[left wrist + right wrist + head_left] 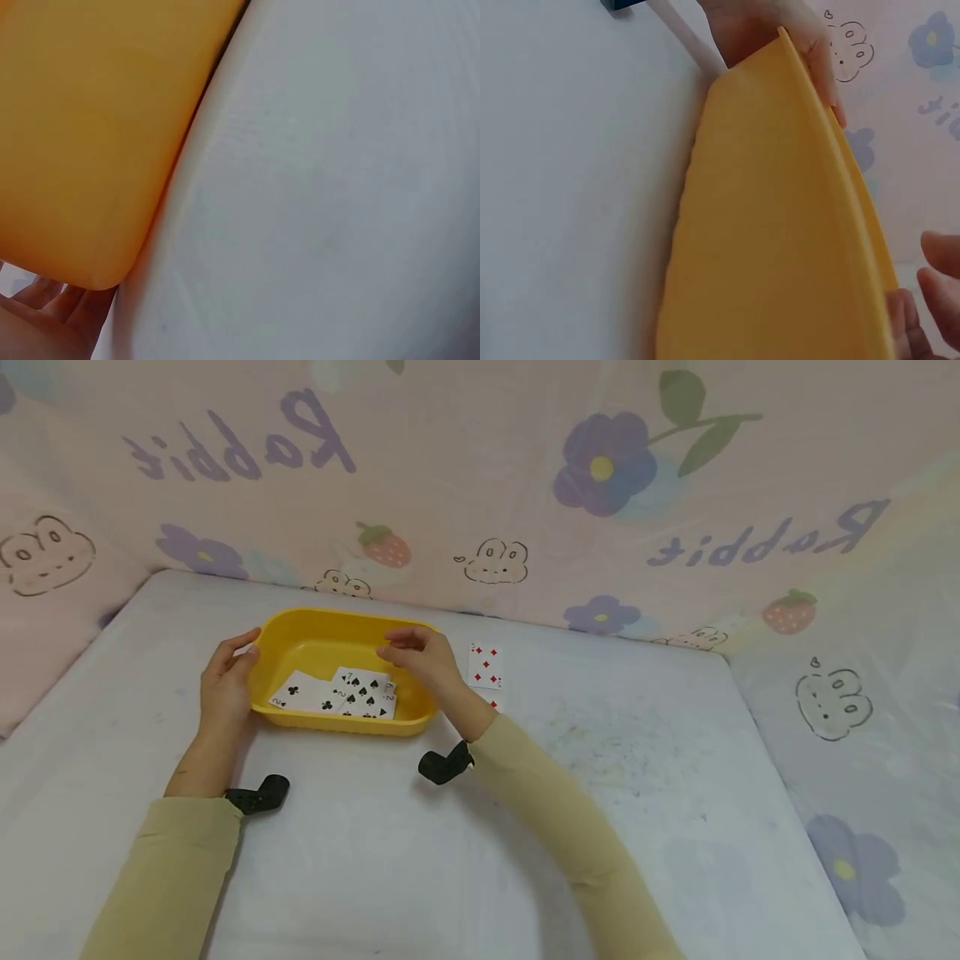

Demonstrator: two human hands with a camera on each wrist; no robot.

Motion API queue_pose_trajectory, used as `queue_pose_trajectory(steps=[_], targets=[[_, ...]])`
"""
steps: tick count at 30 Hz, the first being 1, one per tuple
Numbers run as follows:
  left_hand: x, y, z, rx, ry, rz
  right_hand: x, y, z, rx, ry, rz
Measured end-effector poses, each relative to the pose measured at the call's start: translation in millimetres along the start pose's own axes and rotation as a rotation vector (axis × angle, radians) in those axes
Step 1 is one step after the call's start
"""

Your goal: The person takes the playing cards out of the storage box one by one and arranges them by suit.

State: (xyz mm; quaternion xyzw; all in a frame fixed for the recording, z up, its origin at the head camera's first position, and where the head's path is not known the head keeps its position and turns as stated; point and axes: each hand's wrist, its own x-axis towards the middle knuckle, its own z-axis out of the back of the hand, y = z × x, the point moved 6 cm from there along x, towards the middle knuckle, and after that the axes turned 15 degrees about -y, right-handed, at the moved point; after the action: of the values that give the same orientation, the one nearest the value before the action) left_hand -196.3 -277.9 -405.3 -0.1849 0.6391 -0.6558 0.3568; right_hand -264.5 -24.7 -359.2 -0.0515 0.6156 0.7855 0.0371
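A yellow plastic basin (pixel 352 724) stands on the table with several playing cards in its near half. Among them are a two of clubs (pixel 300 692) and a seven of spades (pixel 363 687). At the basin's left end my left hand (pixel 223 681) grips the rim and outer wall; its fingers (pixel 71 307) show behind the corner in the left wrist view. Over the right end reaches my right hand (pixel 426 658), fingers loosely bent, with nothing seen in them. In the right wrist view its thumb and forefinger stand apart.
Right of the basin a five of diamonds (pixel 486 667) lies face up, and another red diamond card (pixel 492 703) is partly hidden by the right wrist. A white cover (pixel 360 860) lies over the table. Behind it hangs a printed cloth (pixel 465 460).
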Motion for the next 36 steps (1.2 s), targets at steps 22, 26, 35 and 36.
queue_pose_trajectory(steps=[22, 26, 35, 36], targets=[[-0.8, 1.2, -0.3, -0.042, -0.003, -0.002, 0.1, -29.4, -46.9, -0.784, 0.224, 0.083], [-0.2, 1.4, -0.6, -0.053, -0.002, -0.003, -1.7, -28.9, -48.9, -0.848, 0.25, 0.134], [-1.1, 0.9, -0.8, -0.07, -0.006, 0.011, -1.0, -27.4, -45.8, -0.838, 0.158, 0.093], [-1.4, 0.3, -0.7, -0.077, -0.008, 0.009, 0.0, -26.9, -45.1, -0.841, 0.142, 0.091]])
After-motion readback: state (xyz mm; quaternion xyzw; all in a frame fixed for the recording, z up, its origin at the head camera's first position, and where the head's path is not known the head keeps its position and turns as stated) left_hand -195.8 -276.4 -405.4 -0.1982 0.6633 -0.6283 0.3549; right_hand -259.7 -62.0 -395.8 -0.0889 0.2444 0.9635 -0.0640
